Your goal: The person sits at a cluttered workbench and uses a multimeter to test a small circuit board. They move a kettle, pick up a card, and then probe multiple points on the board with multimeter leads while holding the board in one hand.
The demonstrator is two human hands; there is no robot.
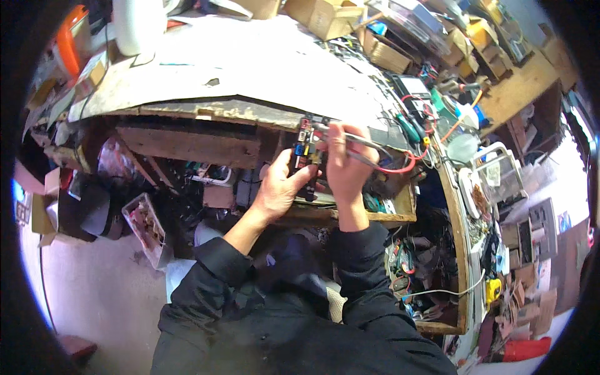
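My left hand (275,190) is closed on the lower left side of a narrow dark circuit board (301,150), thumb across its face. Blue, red and yellowish parts stand on the board, which is tilted upright at the bench's front edge. In my right hand (347,165) are slim test probes (356,139), pinched with their tips toward the board's upper right side. From them a red lead (400,169) and a greyish one curve off to the right. Whether the tips touch the board is too small to tell.
A white sheet (250,62) covers the worn wooden bench. Right of it lie a dark meter-like device (409,86), green-handled pliers (409,128) and tangled wires. An open wooden drawer (461,275) full of tools stands right of me. A bin (150,231) stands on the floor at left.
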